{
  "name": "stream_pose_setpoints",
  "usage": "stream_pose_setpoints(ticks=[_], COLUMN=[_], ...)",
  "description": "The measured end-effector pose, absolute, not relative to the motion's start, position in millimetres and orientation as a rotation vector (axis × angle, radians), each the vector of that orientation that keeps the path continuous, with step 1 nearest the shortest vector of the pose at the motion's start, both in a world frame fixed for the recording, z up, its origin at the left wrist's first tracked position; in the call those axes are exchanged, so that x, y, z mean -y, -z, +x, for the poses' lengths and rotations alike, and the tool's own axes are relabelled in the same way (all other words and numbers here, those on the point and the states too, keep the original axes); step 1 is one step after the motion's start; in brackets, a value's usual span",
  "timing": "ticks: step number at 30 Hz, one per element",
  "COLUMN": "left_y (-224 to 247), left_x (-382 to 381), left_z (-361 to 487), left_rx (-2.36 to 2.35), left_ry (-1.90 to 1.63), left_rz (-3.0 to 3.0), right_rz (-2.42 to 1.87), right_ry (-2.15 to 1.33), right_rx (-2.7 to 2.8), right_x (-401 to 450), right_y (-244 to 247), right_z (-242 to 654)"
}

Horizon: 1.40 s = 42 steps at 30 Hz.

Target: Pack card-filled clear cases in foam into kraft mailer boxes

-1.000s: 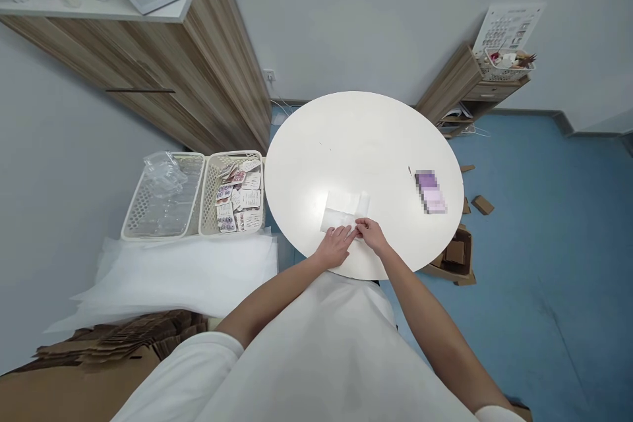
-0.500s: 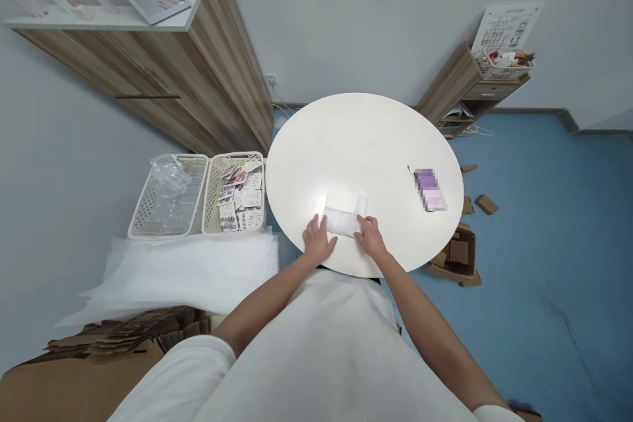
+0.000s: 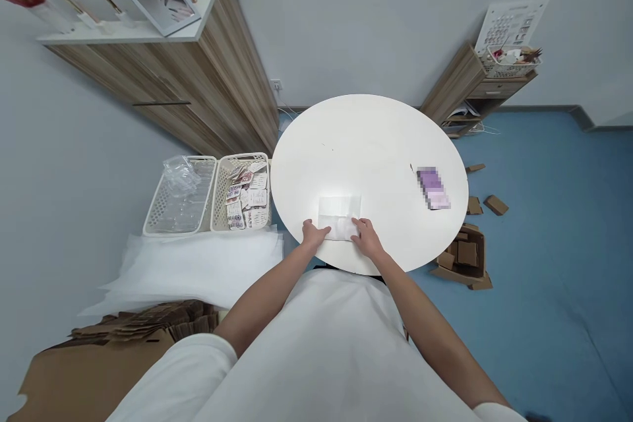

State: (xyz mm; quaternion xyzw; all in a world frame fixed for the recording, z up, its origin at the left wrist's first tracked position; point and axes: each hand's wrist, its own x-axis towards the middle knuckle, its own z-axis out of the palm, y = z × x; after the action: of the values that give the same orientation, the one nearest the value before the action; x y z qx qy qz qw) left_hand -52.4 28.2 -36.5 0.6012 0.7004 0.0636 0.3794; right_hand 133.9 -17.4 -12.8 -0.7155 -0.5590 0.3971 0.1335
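Observation:
A white, thin, translucent packing sheet lies near the front edge of the round white table. Its near part is folded over into a flat packet; what is inside, if anything, is hidden. At the packet's left edge, my left hand grips with the thumb laid on top. My right hand pinches the opposite edge, thumb and fingers on the folded part. A phone-like purple item, blurred by pixelation, rests on the table's right side.
Left of the table stand a basket of printed cards and a basket of clear plastic pieces. White sheets and flattened cardboard lie nearer. A carton of small boxes sits on the floor at right.
My left hand has drawn its spread fingers in and now grips the packet's left edge. The sheet lies straighter, its upper right strip no longer standing out. My right hand stays at the right edge.

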Motion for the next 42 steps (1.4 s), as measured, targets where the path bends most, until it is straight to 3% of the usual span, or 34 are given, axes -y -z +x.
stream_pose_setpoints(ticks=[5, 19, 34, 38, 42], left_y=[26.2, 6.4, 10.1, 16.0, 16.7], left_x=[-31.9, -33.2, -15.7, -13.9, -20.4], left_z=[-55.3, -26.5, -16.3, -25.8, -38.2], left_rx=[-1.677, -1.449, -1.229, -1.348, -1.242], left_ry=[-0.246, -0.289, -0.225, -0.372, -0.409], left_rz=[1.094, 1.593, 1.656, 1.641, 2.021], right_rz=[-2.055, -2.128, -2.110, -2.163, -2.175], right_ry=[-1.170, -1.130, -1.082, -1.027, -1.032], right_rx=[1.579, 1.633, 1.280, 1.296, 1.312], right_x=[19.7, 16.6, 15.1, 14.1, 14.8], right_y=[14.5, 14.3, 17.8, 21.8, 23.1], right_z=[134.5, 123.8, 114.4, 109.1, 110.3])
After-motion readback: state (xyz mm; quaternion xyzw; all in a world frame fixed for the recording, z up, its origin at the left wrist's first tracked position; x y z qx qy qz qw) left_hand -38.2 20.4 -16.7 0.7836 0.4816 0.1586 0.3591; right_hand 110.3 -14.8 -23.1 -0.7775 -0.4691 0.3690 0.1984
